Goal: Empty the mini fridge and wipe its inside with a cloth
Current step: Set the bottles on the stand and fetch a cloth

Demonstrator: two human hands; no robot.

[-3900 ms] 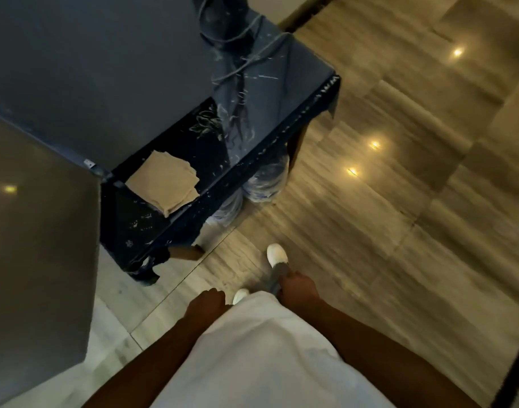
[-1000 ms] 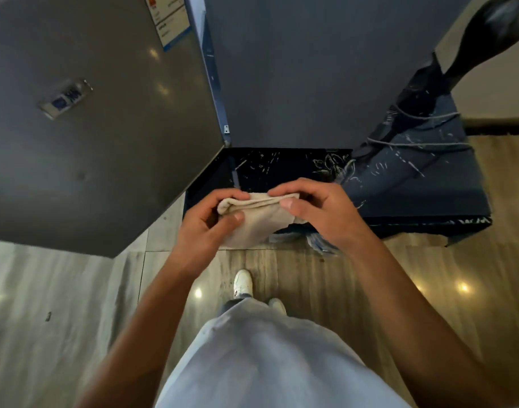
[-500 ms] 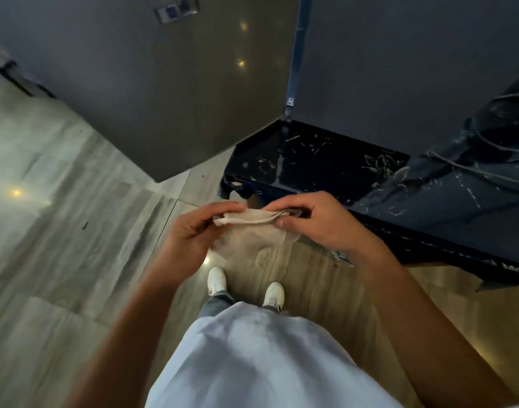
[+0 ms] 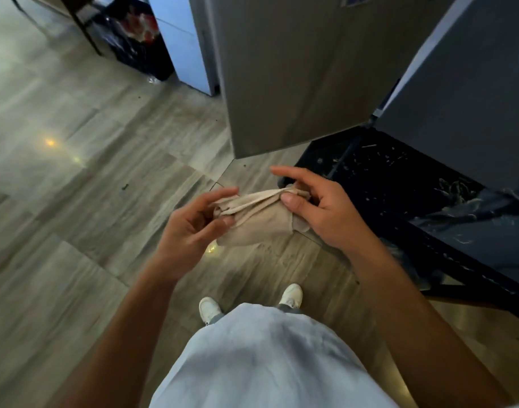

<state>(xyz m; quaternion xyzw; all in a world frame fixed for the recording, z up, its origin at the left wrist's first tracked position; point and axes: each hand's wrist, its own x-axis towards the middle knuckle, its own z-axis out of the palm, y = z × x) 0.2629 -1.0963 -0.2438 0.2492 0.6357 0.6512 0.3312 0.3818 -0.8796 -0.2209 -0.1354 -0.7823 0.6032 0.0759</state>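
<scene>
A beige cloth (image 4: 256,222), folded into a thick pad, hangs at waist height between both hands. My left hand (image 4: 193,228) pinches its left end between thumb and fingers. My right hand (image 4: 317,210) grips its right end, index finger lifted. The grey mini fridge (image 4: 470,92) stands at the upper right on a dark blue painted table (image 4: 399,184). Its grey door (image 4: 296,72) is swung open toward me, outer face showing. The fridge's inside is hidden.
Wood-look floor tiles (image 4: 75,201) spread out to the left and below. A dark bin with red and white contents (image 4: 137,33) stands at the top left beside a pale blue panel (image 4: 181,42). My white shoes (image 4: 290,295) are on the floor by the table's edge.
The cloth lay on the table earlier; both hands now hold it and have bunched it tighter. My view has swung left, so fridge and table shifted right.
</scene>
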